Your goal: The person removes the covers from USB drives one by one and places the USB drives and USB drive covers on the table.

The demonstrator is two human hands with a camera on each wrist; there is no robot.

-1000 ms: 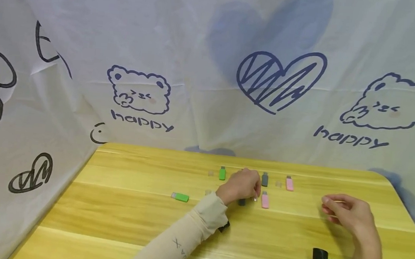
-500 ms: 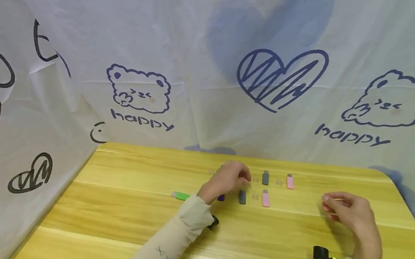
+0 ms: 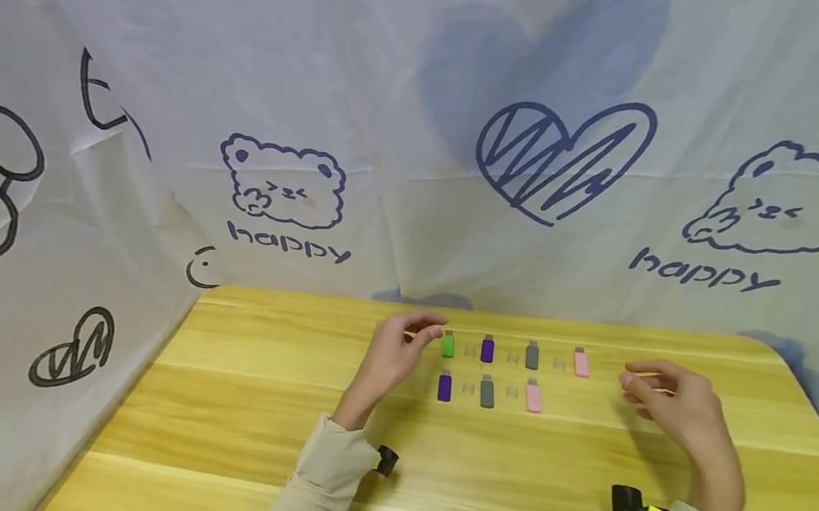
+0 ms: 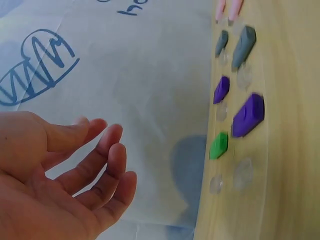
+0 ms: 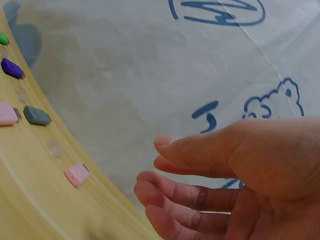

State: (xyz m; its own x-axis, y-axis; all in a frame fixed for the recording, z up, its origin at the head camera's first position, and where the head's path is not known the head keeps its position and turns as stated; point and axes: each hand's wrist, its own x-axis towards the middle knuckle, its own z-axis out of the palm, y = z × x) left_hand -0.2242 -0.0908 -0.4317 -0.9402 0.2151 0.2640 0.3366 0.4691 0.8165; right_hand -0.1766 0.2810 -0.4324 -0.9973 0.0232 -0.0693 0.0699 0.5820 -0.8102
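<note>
USB sticks lie in two rows on the table, metal plugs facing the back. The back row in the head view runs green stick (image 3: 448, 345), purple stick (image 3: 488, 349), grey stick (image 3: 532, 355) and pink stick (image 3: 581, 362). In front of it lie a second purple stick (image 3: 444, 386), grey stick (image 3: 488, 392) and pink stick (image 3: 533, 397). My left hand (image 3: 396, 349) hovers at the rows' left end, fingers loosely bent and holding nothing in the left wrist view. To the right of the rows, my right hand (image 3: 677, 400) is raised with relaxed, empty fingers.
Small clear caps, such as one cap (image 3: 511, 391) in the front row, lie between the sticks. The wooden table (image 3: 506, 479) ends at a white cloth (image 3: 393, 122) with blue drawings. Black wrist cameras sit below both hands.
My left hand has moved left from among the sticks to the rows' left end, uncovering both purple sticks. The green stick lying sideways at the left is now hidden. The right hand has barely moved.
</note>
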